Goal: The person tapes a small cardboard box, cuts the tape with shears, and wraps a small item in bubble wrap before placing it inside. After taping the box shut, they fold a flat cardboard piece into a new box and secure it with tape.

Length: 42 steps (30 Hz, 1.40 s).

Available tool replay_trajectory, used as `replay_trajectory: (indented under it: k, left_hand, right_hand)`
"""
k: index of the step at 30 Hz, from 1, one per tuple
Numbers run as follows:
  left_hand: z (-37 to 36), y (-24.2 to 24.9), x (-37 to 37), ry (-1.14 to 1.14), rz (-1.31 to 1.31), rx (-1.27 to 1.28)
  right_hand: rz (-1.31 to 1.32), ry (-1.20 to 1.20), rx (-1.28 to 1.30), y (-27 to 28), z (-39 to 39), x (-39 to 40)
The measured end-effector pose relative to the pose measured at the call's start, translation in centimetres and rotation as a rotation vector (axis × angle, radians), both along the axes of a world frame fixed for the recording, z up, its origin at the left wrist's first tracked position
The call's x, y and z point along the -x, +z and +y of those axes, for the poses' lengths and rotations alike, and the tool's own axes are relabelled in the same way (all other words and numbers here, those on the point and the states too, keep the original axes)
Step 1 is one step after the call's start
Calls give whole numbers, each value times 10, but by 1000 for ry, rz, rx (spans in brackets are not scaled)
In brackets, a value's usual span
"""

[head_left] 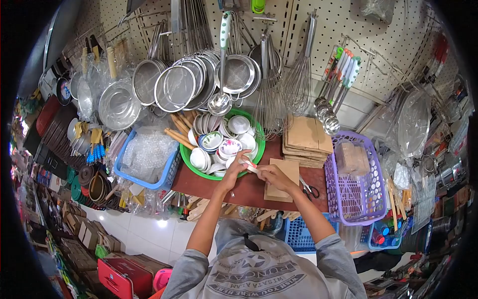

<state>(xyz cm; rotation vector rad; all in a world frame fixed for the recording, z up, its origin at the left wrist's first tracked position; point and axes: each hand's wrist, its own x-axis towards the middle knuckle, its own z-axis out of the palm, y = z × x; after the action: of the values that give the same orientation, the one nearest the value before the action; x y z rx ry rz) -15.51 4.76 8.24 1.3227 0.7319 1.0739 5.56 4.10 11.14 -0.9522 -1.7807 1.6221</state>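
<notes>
Over the front rim of the green basin (185, 158), my two hands meet around a small white item with a red mark (250, 167), largely hidden by my fingers. My left hand (233, 173) is closed on its left side, the index finger reaching along the top. From the right, my right hand (275, 177) pinches its lower end. Small white bowls (200, 158) fill the basin, among them a floral-patterned bowl (230, 146). Beneath my right hand lies a flat piece of brown cardboard (280, 193) on the red-brown tabletop (239, 193).
Scissors (311, 189) lie right of the cardboard, before a stack of brown cardboard pieces (306, 142). A purple basket (332, 194) stands at the right, a blue basket (172, 172) with bubble wrap at the left. Strainers (175, 88), a ladle (220, 103) and whisks (298, 82) hang above.
</notes>
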Motion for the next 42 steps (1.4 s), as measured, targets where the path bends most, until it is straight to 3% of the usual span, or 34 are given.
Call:
replay_trajectory:
  k: [3,6,9,15,18,21,26,30,33,36,39,42]
  left_hand:
    - [2,-4,3,-65,-241,151]
    - [6,-3,5,-78,-67,107]
    - [0,2,0,55,222,-142]
    - [2,-4,1,-13,-132,125]
    - [6,-8,5,-70,-119,122]
    - [3,-4,-1,111,265,-171]
    - [-6,6,-6,98,83,57]
    - [1,-4,2,2,-93,152]
    - [0,0,0,6,-63,116]
    - [-3,5,-5,122,221,-157]
    - [-2,5,-5,152,294,-193]
    - [-4,10,-3,126,116,69]
  right_hand:
    - [16,30,-37,1,1,1]
    - [5,10,-54,-4,1,2]
    - [-24,-37,-30,-8,2,2]
    - [31,18,-4,-2,4,-1]
    - [-21,21,-28,2,4,-2]
    - [-82,19,-46,-10,9,-4]
    - [6,46,71,-11,10,-5]
    - [30,61,-3,3,6,0]
    - [-13,62,-95,-4,11,-1]
    - [-77,39,-122,-7,14,0]
    - [-51,25,-62,-12,16,0]
    - [3,39,-6,-5,13,0]
